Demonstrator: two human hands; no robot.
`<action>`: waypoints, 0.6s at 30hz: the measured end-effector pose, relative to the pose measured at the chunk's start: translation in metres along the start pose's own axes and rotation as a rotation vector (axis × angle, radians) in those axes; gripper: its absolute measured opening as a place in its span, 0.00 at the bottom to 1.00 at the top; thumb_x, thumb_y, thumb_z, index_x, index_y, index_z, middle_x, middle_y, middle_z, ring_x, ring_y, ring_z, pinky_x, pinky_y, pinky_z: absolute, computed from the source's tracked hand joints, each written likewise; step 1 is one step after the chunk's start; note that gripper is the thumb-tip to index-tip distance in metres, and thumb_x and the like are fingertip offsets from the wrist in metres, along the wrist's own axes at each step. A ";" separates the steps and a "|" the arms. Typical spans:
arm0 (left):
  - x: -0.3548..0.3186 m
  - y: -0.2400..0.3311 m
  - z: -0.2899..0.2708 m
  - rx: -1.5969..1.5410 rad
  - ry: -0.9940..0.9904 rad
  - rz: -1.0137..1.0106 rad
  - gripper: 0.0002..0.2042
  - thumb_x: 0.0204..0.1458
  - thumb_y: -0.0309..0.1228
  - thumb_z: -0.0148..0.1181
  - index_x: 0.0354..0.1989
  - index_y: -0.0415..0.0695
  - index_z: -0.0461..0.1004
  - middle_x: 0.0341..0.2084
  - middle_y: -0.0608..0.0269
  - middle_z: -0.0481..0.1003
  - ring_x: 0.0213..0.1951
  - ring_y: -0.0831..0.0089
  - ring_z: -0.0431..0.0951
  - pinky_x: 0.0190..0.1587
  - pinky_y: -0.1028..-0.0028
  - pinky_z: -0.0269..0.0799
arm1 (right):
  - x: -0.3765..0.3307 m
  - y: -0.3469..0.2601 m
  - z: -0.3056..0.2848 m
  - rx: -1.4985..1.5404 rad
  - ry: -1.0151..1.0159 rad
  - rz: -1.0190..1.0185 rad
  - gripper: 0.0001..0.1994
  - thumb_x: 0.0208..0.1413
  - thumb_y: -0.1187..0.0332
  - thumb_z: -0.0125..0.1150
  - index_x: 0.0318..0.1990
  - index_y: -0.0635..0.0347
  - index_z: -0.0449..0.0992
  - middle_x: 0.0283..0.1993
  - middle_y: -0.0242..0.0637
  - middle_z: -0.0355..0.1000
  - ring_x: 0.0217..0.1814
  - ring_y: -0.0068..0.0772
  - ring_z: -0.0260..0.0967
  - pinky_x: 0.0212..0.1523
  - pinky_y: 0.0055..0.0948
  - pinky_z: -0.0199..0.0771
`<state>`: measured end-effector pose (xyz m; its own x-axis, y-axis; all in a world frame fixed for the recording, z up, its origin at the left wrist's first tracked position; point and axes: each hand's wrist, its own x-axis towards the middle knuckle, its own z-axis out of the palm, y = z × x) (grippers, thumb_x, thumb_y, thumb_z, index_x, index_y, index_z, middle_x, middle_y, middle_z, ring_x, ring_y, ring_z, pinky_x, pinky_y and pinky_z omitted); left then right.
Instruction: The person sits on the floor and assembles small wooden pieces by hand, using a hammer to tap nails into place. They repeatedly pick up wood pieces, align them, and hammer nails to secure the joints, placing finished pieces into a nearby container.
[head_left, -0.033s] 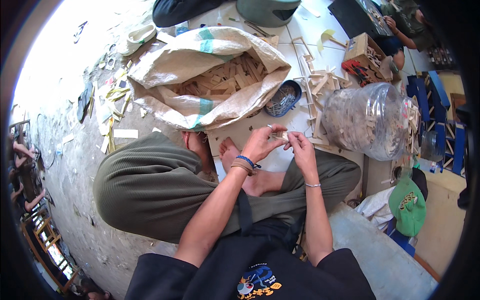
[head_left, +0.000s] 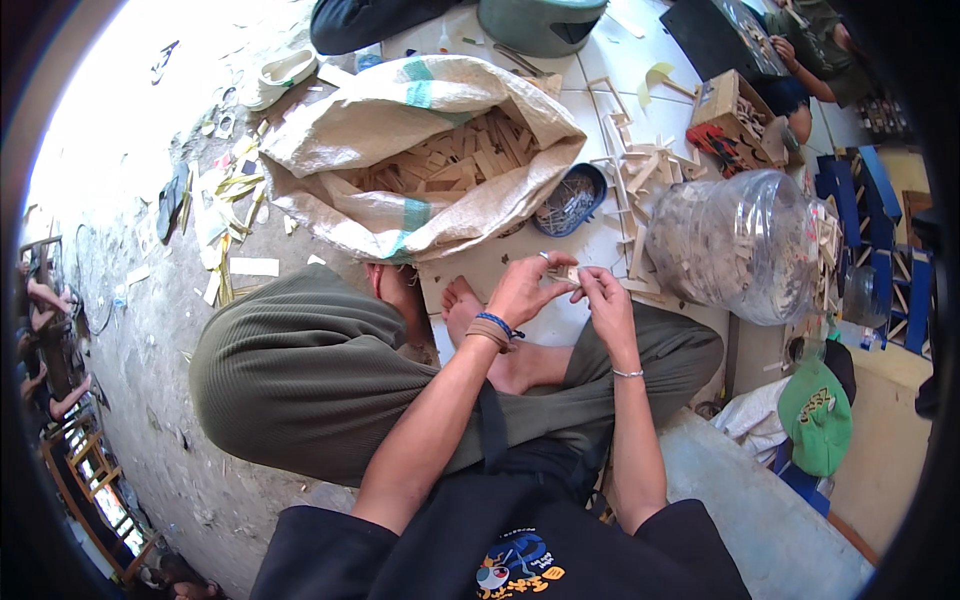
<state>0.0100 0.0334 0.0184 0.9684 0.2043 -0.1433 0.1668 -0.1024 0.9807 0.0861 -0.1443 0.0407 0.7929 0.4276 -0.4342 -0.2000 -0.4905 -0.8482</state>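
Above my crossed legs, my left hand [head_left: 522, 290] and my right hand [head_left: 607, 303] meet with fingertips pinched. A small pale wooden piece [head_left: 572, 274] sits between them, gripped from both sides; its exact shape is mostly covered by my fingers. Just beyond my hands stands a blue oval tub [head_left: 571, 222] of small metal nails or pins. Farther left, a wide woven sack [head_left: 330, 150] lies with its mouth spread, full of thin wooden offcuts [head_left: 450, 160].
At right are a clear plastic jar [head_left: 735, 245] lying on its side, pale wooden frames [head_left: 640, 175] and a cardboard box [head_left: 722, 105]. A green cap [head_left: 815, 415] hangs lower right. Another person's hand [head_left: 785, 48] works at top right. Scraps [head_left: 253, 266] litter the left floor.
The view has shifted very slightly. Both hands keep the same pinch on the wooden piece.
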 end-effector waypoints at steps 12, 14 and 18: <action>0.004 0.003 0.007 0.026 0.052 -0.114 0.17 0.53 0.32 0.71 0.49 0.40 0.82 0.43 0.44 0.83 0.50 0.47 0.83 0.52 0.56 0.78 | 0.044 -0.123 0.048 -0.345 0.089 -0.551 0.12 0.68 0.63 0.62 0.44 0.64 0.79 0.36 0.40 0.79 0.34 0.33 0.76 0.35 0.33 0.73; 0.004 0.002 0.008 -0.022 0.065 -0.093 0.17 0.52 0.32 0.71 0.49 0.39 0.82 0.43 0.45 0.83 0.49 0.47 0.83 0.52 0.56 0.78 | 0.070 -0.140 0.071 -0.476 0.037 -0.705 0.10 0.66 0.64 0.63 0.45 0.62 0.80 0.40 0.43 0.79 0.38 0.42 0.78 0.39 0.38 0.75; 0.005 -0.003 0.013 -0.061 0.090 -0.051 0.18 0.53 0.36 0.71 0.48 0.38 0.82 0.44 0.43 0.83 0.48 0.44 0.82 0.52 0.54 0.77 | 0.135 -0.147 0.111 -1.097 -0.046 -0.737 0.10 0.62 0.70 0.60 0.49 0.57 0.82 0.48 0.45 0.77 0.49 0.50 0.78 0.48 0.44 0.76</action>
<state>0.0171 0.0227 0.0129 0.9378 0.2950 -0.1832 0.2008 -0.0304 0.9792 0.1592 0.0697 0.0729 0.4902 0.8716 -0.0086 0.8504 -0.4805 -0.2143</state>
